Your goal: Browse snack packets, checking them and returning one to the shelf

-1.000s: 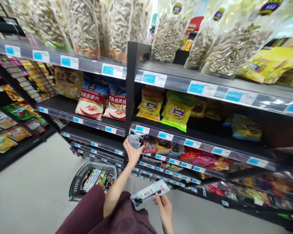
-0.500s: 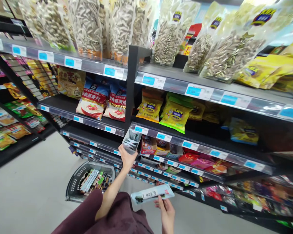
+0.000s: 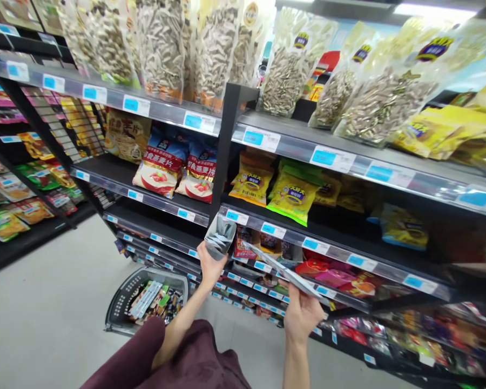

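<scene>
My left hand (image 3: 211, 266) is closed round the lower end of a small grey display box (image 3: 221, 237), which stands tilted at the shelf's front edge beside the black upright. Several flat silvery-blue packets show inside it. My right hand (image 3: 302, 310) grips a long flat light-blue snack packet (image 3: 283, 270) near its lower end. The packet is seen almost edge-on and slants up to the left, its tip close to the box. Small open cartons of snacks (image 3: 246, 242) sit on the shelf just right of the box.
A grey shopping basket (image 3: 115, 302) full of snack packets stands on the floor at lower left. Shelves hold oat bags (image 3: 162, 165), yellow snack bags (image 3: 294, 192) and tall clear bags of sunflower seeds (image 3: 285, 81). Another rack (image 3: 28, 200) stands at far left.
My right hand has risen and moved right, turning the light-blue packet from face-on to nearly edge-on with its tip toward the box. My left hand keeps hold of the box.
</scene>
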The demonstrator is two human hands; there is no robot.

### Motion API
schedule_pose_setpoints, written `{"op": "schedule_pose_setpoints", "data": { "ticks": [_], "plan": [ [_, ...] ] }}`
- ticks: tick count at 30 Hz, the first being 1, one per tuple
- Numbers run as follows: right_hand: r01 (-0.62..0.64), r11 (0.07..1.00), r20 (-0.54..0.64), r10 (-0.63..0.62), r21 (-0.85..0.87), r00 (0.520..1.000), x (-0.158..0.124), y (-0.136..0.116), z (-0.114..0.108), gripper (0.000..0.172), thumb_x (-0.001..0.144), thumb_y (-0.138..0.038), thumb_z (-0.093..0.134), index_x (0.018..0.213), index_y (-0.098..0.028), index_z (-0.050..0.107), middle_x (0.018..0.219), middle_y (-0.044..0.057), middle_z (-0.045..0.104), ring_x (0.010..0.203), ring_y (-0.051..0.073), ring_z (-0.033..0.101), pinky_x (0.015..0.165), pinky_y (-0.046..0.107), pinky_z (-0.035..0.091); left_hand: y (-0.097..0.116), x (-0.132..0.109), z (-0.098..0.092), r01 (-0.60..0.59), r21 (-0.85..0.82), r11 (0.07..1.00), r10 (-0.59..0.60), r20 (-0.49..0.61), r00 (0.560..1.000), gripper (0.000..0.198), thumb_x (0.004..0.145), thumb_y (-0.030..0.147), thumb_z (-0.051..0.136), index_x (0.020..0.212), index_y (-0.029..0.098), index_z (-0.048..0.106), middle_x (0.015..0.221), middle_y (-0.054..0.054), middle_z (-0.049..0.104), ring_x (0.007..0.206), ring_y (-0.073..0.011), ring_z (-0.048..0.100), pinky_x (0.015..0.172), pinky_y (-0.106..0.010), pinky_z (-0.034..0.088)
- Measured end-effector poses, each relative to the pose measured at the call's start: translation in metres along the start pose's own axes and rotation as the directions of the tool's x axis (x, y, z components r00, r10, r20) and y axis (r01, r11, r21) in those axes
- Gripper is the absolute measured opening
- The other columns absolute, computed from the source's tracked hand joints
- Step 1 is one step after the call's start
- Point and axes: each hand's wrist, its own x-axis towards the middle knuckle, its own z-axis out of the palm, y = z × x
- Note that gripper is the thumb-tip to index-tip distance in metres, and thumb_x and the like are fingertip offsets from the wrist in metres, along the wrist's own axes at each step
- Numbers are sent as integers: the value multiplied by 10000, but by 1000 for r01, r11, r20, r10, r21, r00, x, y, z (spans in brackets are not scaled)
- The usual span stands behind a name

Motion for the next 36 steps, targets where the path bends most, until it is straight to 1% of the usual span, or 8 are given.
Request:
{"op": "schedule_pose_setpoints", "data": {
  "ticks": [4,10,14,16,22,26,31,36],
  "plan": [
    [58,998,188,-61,24,980,15,3,37,291,807,-344,668,984,-114,695,982,129,692,813,235,664,816,411,549,-2,0,0,4,-5,1000,-4,3,1000,732,616,263,761,1242,145,398,1174,-129,435,1160,-299,444,990,-429,412],
    [24,1000,360,-18,-11,933,27,15,96,284,835,-373,622,892,-110,716,846,106,710,754,212,666,736,332,553,-5,-1,1,-4,-1,1000,4,5,1000,732,623,262,747,1246,136,386,1178,-137,432,1158,-299,447,999,-424,408],
    [180,979,668,-74,-91,741,37,8,124,243,893,-299,524,1019,-195,704,1038,67,687,890,193,648,737,280,531,-5,0,1,18,-16,1000,-18,-5,1000,740,614,278,750,1239,142,379,1160,-134,440,1132,-301,462,972,-429,428],
    [255,955,738,-63,-150,672,43,10,130,278,898,-262,486,1099,-223,673,1109,56,661,956,195,630,780,293,525,-4,1,0,35,-22,999,-36,-10,999,738,610,279,749,1237,153,380,1158,-131,444,1132,-304,464,968,-436,431],
    [351,906,695,-96,-234,713,61,41,136,342,910,-215,392,1103,-208,674,1182,72,631,1144,222,543,1028,404,395,1,1,-2,41,-9,999,-41,-3,999,754,595,256,751,1246,153,386,1167,-129,447,1129,-296,469,982,-435,424],
    [314,939,752,-103,-143,651,63,59,149,356,924,-284,429,1225,-236,613,1243,71,599,1192,224,506,1050,418,371,6,0,-6,34,-6,999,-34,-6,999,714,604,253,742,1229,170,408,1158,-116,462,1124,-294,471,977,-441,427],
    [205,979,717,-133,-15,684,51,75,159,305,926,-326,455,1111,-227,676,1203,83,617,1161,221,529,1038,412,384,11,1,-11,36,-13,999,-36,10,999,682,613,244,733,1215,180,419,1150,-112,472,1118,-298,477,967,-446,432],
    [164,986,724,-137,34,676,40,71,153,272,911,-311,476,1025,-220,705,1125,90,643,1099,221,561,990,407,427,12,1,-16,21,-19,1000,-21,24,999,677,611,218,728,1213,183,420,1156,-111,473,1115,-297,474,971,-451,427]
  ]
}}
